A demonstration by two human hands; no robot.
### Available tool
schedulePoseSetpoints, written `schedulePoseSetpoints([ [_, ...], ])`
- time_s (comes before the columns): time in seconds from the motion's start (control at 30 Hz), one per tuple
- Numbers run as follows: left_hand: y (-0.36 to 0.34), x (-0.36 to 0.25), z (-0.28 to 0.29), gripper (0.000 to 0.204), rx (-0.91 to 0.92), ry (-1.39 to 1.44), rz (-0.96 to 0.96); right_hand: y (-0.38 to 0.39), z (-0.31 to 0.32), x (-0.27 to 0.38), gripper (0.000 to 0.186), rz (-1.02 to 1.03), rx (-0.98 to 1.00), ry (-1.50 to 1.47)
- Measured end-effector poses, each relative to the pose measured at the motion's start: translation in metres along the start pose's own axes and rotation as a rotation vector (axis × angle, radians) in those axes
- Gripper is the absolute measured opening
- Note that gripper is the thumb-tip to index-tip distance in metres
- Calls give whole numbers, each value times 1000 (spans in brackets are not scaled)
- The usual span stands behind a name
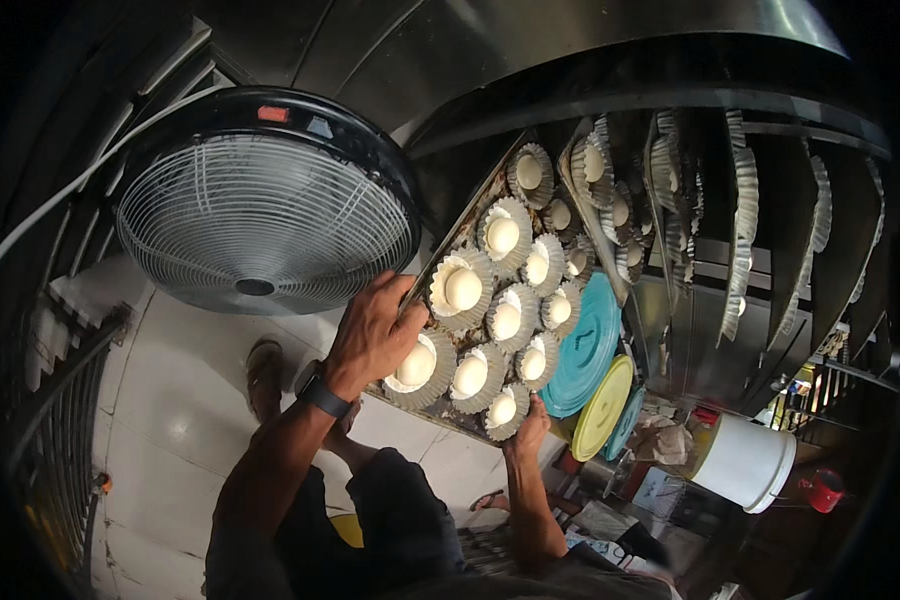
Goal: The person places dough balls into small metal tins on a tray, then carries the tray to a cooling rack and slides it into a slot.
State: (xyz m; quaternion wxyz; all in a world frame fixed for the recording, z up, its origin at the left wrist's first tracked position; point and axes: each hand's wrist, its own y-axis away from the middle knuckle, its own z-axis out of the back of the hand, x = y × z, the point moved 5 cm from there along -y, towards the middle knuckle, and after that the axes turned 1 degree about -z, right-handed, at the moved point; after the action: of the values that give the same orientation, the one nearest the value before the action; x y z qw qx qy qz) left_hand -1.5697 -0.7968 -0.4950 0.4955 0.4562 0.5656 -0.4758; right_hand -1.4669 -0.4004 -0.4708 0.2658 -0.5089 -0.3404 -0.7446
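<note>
A dark, stained metal tray (pixel 477 198) holds several grey fluted cups (pixel 515 302), each with a pale round ball (pixel 462 288) that looks like dough. My left hand (pixel 375 330) grips the tray's left edge, fingers curled on it beside the cups. My right hand (pixel 526 425) holds the near right corner, its fingers partly hidden by the tray. The tray's far end meets a dark rack (pixel 810 130), where more trays of fluted cups (pixel 740 230) stand in slots.
A large caged fan (pixel 260 225) is at upper left, with railings (pixel 60 400) below it. Teal (pixel 575 370) and yellow lids (pixel 600 405), a white bucket (pixel 740 462) and a red container (pixel 822 490) are at lower right. My feet stand on white tiles (pixel 170 420); another foot (pixel 490 500) shows nearby.
</note>
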Motion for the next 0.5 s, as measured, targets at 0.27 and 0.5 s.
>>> schedulePoseSetpoints([
  [0.27,-5,9,13,15,10,-50,18,-1,-2,-15,16,-22,-16,9],
  [0.5,-3,7,13,17,42,11,82,4,-2,-5,24,-1,15,91],
])
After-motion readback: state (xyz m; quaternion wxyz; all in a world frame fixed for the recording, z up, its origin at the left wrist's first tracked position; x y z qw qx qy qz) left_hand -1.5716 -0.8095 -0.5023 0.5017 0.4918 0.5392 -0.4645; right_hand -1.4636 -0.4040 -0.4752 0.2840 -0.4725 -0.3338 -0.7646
